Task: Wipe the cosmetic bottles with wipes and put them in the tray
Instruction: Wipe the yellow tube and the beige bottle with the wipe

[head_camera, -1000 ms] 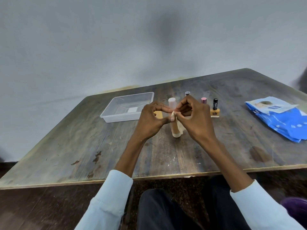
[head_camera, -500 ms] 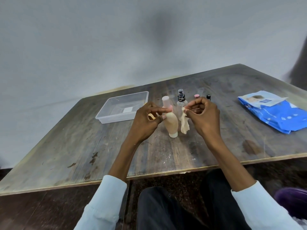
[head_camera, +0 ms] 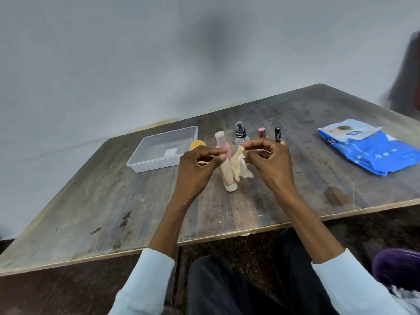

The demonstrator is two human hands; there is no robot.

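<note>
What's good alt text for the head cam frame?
Over a worn wooden table, a person's left hand holds a beige bottle with a pink cap while the right hand pinches a stained wipe beside it. Behind stand a spray bottle and two nail polishes; an empty clear tray sits left, a blue wipes pack right.

**Camera setup: single head view**

One wide-angle camera, worn on the person's head, facing forward and down. Wooden table (head_camera: 295,194) fills mid-frame, its near edge crossing low; grey wall (head_camera: 136,64) above. Both forearms enter from the bottom edge, close to the lens. Edges bend visibly. No second view to share coverage.
</note>
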